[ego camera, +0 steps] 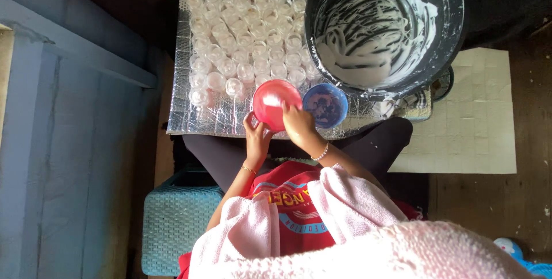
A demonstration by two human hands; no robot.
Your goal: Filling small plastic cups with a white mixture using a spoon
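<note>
On the foil-covered surface [190, 121] in front of the seated person, both hands gripped a pink bowl [275, 102]. The left hand [257, 135] curled under its near rim; the right hand [298, 122] closed over its right edge. Just beside it sat a blue bowl [325, 105]. Rows of small clear cups [241, 43] stood behind, next to a large dark bucket [384, 26] smeared with white batter.

No boxes, packs, labels, signs or screens show here, only round cups, bowls and a bucket.
</note>
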